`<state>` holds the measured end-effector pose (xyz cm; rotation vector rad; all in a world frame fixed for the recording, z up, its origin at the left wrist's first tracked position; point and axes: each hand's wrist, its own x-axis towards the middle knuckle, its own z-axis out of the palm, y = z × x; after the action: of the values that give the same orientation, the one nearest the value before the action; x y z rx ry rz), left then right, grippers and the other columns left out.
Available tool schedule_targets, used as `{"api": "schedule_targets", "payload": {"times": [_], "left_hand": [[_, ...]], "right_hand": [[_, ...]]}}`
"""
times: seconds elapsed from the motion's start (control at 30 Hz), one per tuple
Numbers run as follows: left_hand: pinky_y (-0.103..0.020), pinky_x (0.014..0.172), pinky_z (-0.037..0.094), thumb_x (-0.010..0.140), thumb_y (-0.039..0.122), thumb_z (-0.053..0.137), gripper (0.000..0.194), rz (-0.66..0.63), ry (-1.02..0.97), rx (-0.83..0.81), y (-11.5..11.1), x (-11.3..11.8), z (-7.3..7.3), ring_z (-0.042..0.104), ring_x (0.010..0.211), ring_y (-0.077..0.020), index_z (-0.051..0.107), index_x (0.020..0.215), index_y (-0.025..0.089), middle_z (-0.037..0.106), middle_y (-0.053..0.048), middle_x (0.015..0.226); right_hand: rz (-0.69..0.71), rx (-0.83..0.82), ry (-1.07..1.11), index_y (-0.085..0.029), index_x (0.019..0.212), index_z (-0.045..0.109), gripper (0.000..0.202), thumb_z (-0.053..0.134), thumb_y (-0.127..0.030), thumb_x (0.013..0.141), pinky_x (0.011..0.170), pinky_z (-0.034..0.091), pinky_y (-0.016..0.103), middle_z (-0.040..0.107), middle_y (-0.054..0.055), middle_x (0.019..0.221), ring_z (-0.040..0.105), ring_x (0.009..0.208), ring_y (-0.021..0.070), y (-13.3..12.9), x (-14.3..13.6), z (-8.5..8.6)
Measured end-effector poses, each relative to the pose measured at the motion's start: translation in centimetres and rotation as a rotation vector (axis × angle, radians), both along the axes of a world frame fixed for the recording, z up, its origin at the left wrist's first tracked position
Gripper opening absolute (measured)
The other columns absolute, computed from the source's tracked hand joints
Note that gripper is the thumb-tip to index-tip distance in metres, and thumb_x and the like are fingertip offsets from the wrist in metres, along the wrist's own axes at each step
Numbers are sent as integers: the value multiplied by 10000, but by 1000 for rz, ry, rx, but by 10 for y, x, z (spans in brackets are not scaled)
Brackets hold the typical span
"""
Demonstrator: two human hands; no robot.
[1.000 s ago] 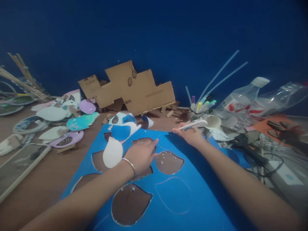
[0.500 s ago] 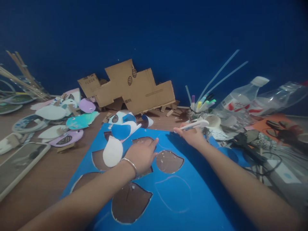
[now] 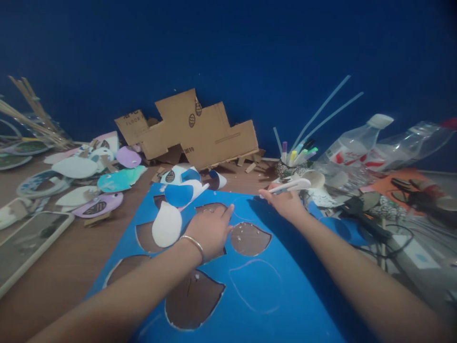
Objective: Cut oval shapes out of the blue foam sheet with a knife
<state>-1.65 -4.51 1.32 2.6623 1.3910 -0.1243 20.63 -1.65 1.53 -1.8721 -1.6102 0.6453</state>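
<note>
A large blue sheet [image 3: 300, 295] with several leaf-shaped holes lies on the brown table. My left hand [image 3: 210, 231] rests flat on it, fingers spread, with a silver bangle at the wrist. Beside that hand sits a white drop-shaped cutout [image 3: 166, 225]. My right hand [image 3: 284, 202] is closed round a white pen-like tool [image 3: 295, 185] at the sheet's far edge; its tip is too small to make out. Below a hole holding small white scraps, a pale drop outline is drawn on the sheet.
Cut cardboard [image 3: 200, 128] leans on the blue wall. Painted fish-like cutouts [image 3: 119, 180] and a phone-like slab [image 3: 34, 243] lie left. A pen pot [image 3: 287, 167], plastic bottles [image 3: 357, 143], a black glue-gun-like tool [image 3: 367, 221] and cables crowd the right.
The view has shifted very slightly. Both hands keep nearly the same place and pose on the sheet.
</note>
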Motion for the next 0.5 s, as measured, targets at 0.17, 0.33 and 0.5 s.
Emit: {"api": "schedule_targets", "payload": {"times": [0.17,0.33,0.5], "left_hand": [[-334,583,418,869,371,275,509,-10,7,34,0,-1,-2,547,841,-271,257,1352,213,527,-131,1130],[-325,572,417,871,378,269,506,-14,8,29,1,-1,-1,548,833,-265,254,1351,217,531,-120,1131],[-329,575,419,873,371,267,506,-20,10,34,0,-1,0,546,848,-267,253,1353,209,528,-118,1140]], "right_hand": [[42,6,16,-211,526,438,317,522,-437,733,415,313,259,456,-2,452,441,428,136,-1,3,-1],[39,-22,34,-210,534,439,331,524,-465,728,396,316,253,457,-4,456,432,421,130,-1,4,-2],[36,-10,26,-209,539,439,326,529,-461,725,399,319,246,459,-10,464,435,430,126,-3,4,-2]]}}
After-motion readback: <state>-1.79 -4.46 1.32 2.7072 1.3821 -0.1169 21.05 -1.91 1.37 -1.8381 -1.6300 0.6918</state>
